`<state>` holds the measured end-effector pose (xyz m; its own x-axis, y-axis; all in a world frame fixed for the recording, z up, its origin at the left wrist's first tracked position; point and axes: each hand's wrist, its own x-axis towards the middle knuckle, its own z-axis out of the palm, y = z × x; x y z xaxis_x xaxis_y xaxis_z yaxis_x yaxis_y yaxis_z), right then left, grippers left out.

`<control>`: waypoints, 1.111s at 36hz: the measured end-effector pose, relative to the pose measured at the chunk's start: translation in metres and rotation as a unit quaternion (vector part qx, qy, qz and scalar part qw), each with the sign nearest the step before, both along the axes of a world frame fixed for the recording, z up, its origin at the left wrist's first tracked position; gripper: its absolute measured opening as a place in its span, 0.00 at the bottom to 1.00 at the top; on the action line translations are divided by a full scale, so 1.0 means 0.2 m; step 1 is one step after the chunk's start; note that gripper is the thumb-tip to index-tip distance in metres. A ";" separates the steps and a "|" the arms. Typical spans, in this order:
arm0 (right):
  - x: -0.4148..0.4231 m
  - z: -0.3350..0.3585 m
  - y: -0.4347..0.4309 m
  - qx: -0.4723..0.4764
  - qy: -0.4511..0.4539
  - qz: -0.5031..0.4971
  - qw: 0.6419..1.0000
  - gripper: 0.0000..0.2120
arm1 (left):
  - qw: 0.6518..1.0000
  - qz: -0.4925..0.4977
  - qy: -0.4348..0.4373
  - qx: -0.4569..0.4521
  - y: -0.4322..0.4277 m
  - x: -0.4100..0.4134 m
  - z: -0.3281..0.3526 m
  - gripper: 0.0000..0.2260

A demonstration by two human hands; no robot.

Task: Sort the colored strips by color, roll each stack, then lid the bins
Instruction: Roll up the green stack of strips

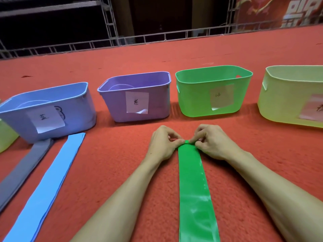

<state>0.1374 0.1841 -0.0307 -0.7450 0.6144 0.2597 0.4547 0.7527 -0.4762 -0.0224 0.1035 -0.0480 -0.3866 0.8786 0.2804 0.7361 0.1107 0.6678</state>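
A long glossy green strip [194, 186] lies flat on the red carpet, running from the bottom edge up the middle. Its far end is curled into a small tight roll. My left hand [163, 143] pinches that roll from the left and my right hand [212, 142] pinches it from the right, fingertips nearly meeting. A light blue strip stack [47, 186] and a grey-purple strip stack [22, 168] lie flat at the left. Behind stand a blue bin [76, 109], a purple bin [157, 95], a green bin [195, 100] and a yellow-green bin [283, 102], each with a paper label.
Another yellow-green bin [6, 138] is partly visible at the far left edge. Round clear lids seem to lie inside the blue and purple bins. A metal truss railing [122, 42] borders the carpet's far edge, with dark space beyond.
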 end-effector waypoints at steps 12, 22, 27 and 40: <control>-0.01 0.00 0.03 -0.050 0.069 -0.043 0.995 0.08 | 0.998 -0.052 0.015 -0.013 0.02 0.00 0.00 0.05; -0.02 0.00 0.02 -0.046 0.042 -0.022 0.998 0.04 | 0.998 -0.063 -0.006 0.011 0.01 -0.01 0.00 0.08; -0.01 -0.01 0.01 -0.021 0.057 -0.010 0.998 0.05 | 0.997 -0.072 -0.021 0.007 0.01 -0.01 0.01 0.12; 0.00 -0.01 0.00 -0.082 0.070 0.022 0.994 0.05 | 0.993 -0.097 -0.068 0.007 -0.04 -0.01 0.04 0.01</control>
